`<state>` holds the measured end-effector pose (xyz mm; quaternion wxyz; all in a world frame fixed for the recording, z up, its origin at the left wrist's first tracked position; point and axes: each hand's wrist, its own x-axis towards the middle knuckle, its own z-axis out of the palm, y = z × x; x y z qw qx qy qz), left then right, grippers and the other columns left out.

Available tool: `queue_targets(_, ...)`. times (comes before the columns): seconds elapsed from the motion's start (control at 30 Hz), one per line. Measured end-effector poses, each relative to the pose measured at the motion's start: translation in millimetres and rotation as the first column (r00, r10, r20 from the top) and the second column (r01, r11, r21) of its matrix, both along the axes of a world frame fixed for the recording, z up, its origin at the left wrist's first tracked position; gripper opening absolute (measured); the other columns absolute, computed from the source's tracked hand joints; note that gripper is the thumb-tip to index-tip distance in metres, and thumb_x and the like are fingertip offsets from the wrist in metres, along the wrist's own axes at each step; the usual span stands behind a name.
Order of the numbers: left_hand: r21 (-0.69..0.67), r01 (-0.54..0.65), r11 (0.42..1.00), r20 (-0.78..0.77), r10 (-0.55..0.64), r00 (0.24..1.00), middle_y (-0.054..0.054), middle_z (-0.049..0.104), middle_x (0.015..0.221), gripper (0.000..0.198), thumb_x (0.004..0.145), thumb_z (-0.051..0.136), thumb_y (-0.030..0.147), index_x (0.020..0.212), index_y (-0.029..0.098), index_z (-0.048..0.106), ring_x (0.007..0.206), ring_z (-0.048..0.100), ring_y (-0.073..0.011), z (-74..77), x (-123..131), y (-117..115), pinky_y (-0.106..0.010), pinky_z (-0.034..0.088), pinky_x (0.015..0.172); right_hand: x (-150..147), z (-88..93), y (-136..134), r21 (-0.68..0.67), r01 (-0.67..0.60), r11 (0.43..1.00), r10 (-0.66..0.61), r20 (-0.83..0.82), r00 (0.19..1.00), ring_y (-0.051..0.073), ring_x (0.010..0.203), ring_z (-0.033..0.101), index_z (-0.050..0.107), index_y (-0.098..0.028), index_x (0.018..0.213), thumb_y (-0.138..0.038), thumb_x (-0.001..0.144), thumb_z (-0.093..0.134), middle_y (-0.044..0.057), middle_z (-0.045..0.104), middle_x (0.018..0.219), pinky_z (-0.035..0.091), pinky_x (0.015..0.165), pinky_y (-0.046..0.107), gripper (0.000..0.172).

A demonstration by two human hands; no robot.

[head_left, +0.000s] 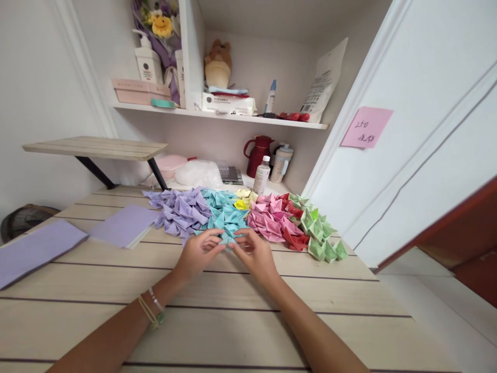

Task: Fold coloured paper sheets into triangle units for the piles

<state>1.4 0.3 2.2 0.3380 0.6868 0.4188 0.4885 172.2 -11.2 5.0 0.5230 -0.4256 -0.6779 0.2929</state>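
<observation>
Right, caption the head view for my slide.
Left hand and right hand hold a blue folded paper before colourful folded-paper piles on a slatted table.

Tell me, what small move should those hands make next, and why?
Probably set the blue boat down with the blue pile just beyond it. The left hand and right hand both hold it at their fingertips, and the boats seem largely grouped by colour, with the purple pile and pink pile on either side.
</observation>
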Motion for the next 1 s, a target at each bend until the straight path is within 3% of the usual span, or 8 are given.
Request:
queue_targets(0.07, 0.084, 0.003, 0.996, -0.124, 0.008, 0.992, -0.005, 0.071, 0.079, 0.019, 0.073, 0.062, 0.029, 0.088, 0.019, 0.067, 0.069, 0.065, -0.0176, 2.4, -1.4, -0.7, -0.029, 0.052, 0.066, 1.7, -1.4, 0.9, 0.044, -0.003, 0.999, -0.001, 0.096, 0.995, 0.016, 0.072, 0.065, 0.060, -0.022, 0.104, -0.025, 0.075, 0.060, 0.003, 0.069, 0.082, 0.053, 0.063, 0.026, 0.029)
queue_targets(0.13, 0.162, 0.030, 0.986, -0.211, 0.005, 0.977, -0.006, 0.071, 0.079, 0.015, 0.076, 0.059, 0.029, 0.082, 0.020, 0.069, 0.071, 0.064, -0.0179, 5.0, -2.5, -1.5, -0.029, 0.051, 0.067, 3.1, -1.8, 1.2, 0.106, 0.004, 0.994, -0.024, 0.189, 0.982, 0.017, 0.075, 0.064, 0.064, -0.022, 0.097, -0.023, 0.077, 0.058, 0.003, 0.069, 0.085, 0.053, 0.066, 0.027, 0.021)
queue_targets(0.33, 0.188, 0.046, 0.981, -0.240, 0.001, 0.971, -0.004, 0.069, 0.077, 0.017, 0.079, 0.054, 0.025, 0.075, 0.020, 0.069, 0.074, 0.062, -0.0169, 8.7, -1.6, -3.9, -0.025, 0.048, 0.067, 4.6, 1.6, 0.5, 0.168, 0.022, 0.985, -0.073, 0.301, 0.951, 0.017, 0.079, 0.064, 0.070, -0.024, 0.077, -0.017, 0.071, 0.061, 0.002, 0.069, 0.086, 0.050, 0.075, 0.029, 0.012)
queue_targets(0.47, 0.078, 0.020, 0.997, -0.141, -0.008, 0.990, -0.003, 0.068, 0.076, 0.016, 0.078, 0.055, 0.027, 0.075, 0.019, 0.067, 0.073, 0.061, -0.0169, 5.6, -1.1, -3.1, -0.023, 0.048, 0.062, 5.5, 4.1, 0.8, 0.063, 0.013, 0.998, -0.029, 0.266, 0.964, 0.016, 0.078, 0.064, 0.070, -0.023, 0.071, -0.016, 0.068, 0.062, 0.002, 0.068, 0.084, 0.051, 0.066, 0.026, 0.011)
queue_targets(0.63, -0.055, 0.004, 0.999, 0.031, -0.002, 1.000, -0.001, 0.063, 0.070, 0.015, 0.079, 0.053, 0.029, 0.076, 0.016, 0.061, 0.065, 0.059, -0.0150, 0.8, 2.9, -2.8, -0.023, 0.047, 0.059, 0.2, 3.1, -1.3, -0.051, -0.096, 0.994, 0.103, 0.165, 0.981, 0.016, 0.074, 0.063, 0.069, -0.019, 0.066, -0.014, 0.065, 0.061, 0.003, 0.068, 0.080, 0.051, 0.062, 0.023, 0.010)
queue_targets(0.73, -0.014, -0.092, 0.996, 0.060, 0.093, 0.994, 0.001, 0.058, 0.067, 0.013, 0.080, 0.050, 0.029, 0.076, 0.017, 0.055, 0.063, 0.057, -0.0137, -2.4, 8.0, -5.4, -0.022, 0.045, 0.056, -8.0, 0.9, -4.7, -0.111, -0.158, 0.981, 0.165, 0.063, 0.984, 0.014, 0.066, 0.062, 0.067, -0.017, 0.069, -0.014, 0.068, 0.057, 0.002, 0.067, 0.071, 0.050, 0.061, 0.023, 0.010)
queue_targets(0.87, 0.122, -0.241, 0.963, 0.046, 0.237, 0.970, 0.000, 0.055, 0.073, 0.009, 0.082, 0.046, 0.026, 0.080, 0.019, 0.051, 0.069, 0.056, -0.0146, -8.1, 11.4, -7.5, -0.025, 0.045, 0.063, -19.7, -2.2, -9.4, -0.222, -0.214, 0.951, 0.197, -0.100, 0.975, 0.012, 0.051, 0.058, 0.063, -0.016, 0.075, -0.024, 0.075, 0.054, -0.001, 0.061, 0.057, 0.048, 0.048, 0.020, 0.012)
queue_targets(1.0, 0.155, -0.294, 0.943, 0.084, 0.284, 0.955, -0.002, 0.055, 0.083, 0.009, 0.082, 0.046, 0.026, 0.085, 0.019, 0.050, 0.074, 0.056, -0.0151, -10.7, 11.6, -7.1, -0.026, 0.045, 0.066, -25.3, -4.5, -10.6, -0.201, -0.141, 0.969, 0.122, -0.106, 0.987, 0.013, 0.055, 0.060, 0.061, -0.017, 0.078, -0.031, 0.068, 0.065, -0.001, 0.062, 0.060, 0.046, 0.046, 0.020, 0.017)
